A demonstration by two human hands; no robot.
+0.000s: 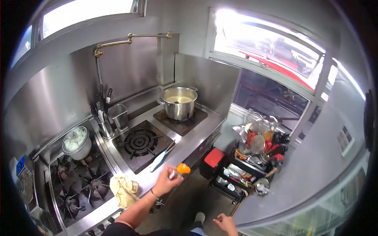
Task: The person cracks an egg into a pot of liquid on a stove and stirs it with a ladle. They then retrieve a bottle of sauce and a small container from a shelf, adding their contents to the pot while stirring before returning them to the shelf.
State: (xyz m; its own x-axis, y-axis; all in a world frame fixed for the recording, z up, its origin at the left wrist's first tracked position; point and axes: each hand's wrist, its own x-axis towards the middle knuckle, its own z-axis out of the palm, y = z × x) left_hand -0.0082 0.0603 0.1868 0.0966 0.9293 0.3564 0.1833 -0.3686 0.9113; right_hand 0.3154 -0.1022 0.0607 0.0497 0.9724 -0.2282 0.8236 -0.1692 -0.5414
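Observation:
My left hand is closed around a small clear container with an orange top, held above the front edge of the steel stove counter. Just behind it on the counter lies a light-blue-handled utensil. To the left of my forearm a crumpled cream cloth rests on the counter's front edge. My right hand hangs low at the bottom of the view, its fingers loosely curled; whether it holds anything is too small to tell.
A steel pot with pale liquid stands on the back burner. Left are a pot of white contents and a knife holder. A utensil rack and a red-lidded bin stand to the right, by a grey counter.

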